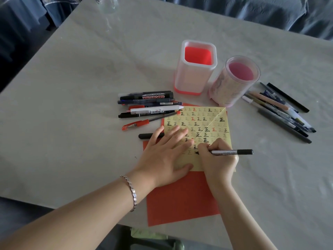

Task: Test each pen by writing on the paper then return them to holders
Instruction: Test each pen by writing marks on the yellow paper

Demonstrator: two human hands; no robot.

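Note:
A yellow paper (209, 121) covered in rows of written characters lies on a red sheet (182, 199). My left hand (165, 156) presses flat on the paper's left part, fingers spread. My right hand (218, 157) grips a silver pen (228, 152) with a black end, its tip touching the paper's lower area. A square white holder (195, 69) with a red inside and a round clear holder (234, 82) with a pink inside stand behind the paper; no pens show in them.
A pile of pens and a whiteboard marker (149, 105) lies left of the paper. A black pen cap or marker (146, 136) lies by my left fingers. Another group of pens (281, 109) lies to the right. A clear glass (108, 4) stands far back on the table.

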